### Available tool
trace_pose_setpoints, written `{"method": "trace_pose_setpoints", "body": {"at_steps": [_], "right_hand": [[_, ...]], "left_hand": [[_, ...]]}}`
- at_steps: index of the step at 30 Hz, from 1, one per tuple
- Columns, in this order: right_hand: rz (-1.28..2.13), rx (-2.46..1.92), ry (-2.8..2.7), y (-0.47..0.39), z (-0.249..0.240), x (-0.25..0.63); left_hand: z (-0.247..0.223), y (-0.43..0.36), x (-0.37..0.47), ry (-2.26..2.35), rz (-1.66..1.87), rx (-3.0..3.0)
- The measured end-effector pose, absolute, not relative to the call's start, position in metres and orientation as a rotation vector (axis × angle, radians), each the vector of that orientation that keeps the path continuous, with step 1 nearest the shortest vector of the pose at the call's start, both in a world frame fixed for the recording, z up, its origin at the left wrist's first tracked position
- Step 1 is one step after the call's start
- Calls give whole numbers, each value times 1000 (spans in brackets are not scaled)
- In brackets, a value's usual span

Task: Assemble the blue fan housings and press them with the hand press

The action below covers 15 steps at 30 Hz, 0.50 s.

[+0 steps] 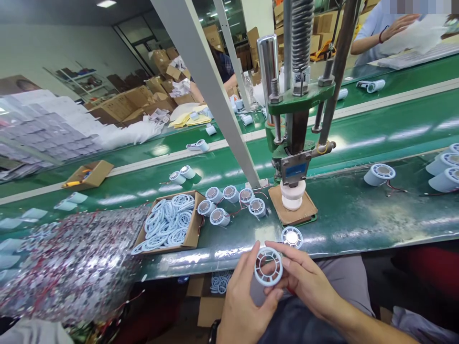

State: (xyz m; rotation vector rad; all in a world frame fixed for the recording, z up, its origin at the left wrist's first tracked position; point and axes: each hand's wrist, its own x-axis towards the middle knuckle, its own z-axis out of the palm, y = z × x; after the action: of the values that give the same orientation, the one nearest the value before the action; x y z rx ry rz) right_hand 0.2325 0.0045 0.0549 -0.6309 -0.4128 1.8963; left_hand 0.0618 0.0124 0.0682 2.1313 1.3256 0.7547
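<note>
My left hand (pixel 244 291) and my right hand (pixel 308 282) are closed on a light-blue spoked ring (pixel 268 284), held just off the bench's near edge. Fingers show through the gaps between its spokes; whether a housing is attached beneath is unclear. Just beyond my right fingers, a light-blue round part with a shiny metal disc (pixel 291 237) sits at the bench edge. Behind it stands a green press (pixel 299 100), its white round head (pixel 292 195) above a brown pad (pixel 278 208). An open carton (pixel 195 229) to the left is full of similar light-blue rings (pixel 168 220).
Several light-blue cylinders (pixel 219 216) with wires stand between carton and press, more (pixel 379 175) at right. Bubble-wrapped parts (pixel 71 263) cover the left side. A slanted grey post (pixel 215 86) rises near the press. Across the green conveyor (pixel 387 112), a person's arm (pixel 394 29) touches white plastic.
</note>
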Motion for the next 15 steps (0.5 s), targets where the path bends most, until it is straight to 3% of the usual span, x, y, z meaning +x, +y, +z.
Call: {"method": "trace_pose_setpoints", "body": {"at_steps": [6, 12, 15], "right_hand": [[1734, -833, -877, 1, 51, 247], [518, -1341, -1435, 22, 26, 274], [370, -1420, -1563, 31, -2, 265]], "left_hand": [[70, 13, 63, 1307, 819, 2039], [65, 13, 57, 1301, 936, 1852], [56, 17, 54, 1323, 911, 1795]]}}
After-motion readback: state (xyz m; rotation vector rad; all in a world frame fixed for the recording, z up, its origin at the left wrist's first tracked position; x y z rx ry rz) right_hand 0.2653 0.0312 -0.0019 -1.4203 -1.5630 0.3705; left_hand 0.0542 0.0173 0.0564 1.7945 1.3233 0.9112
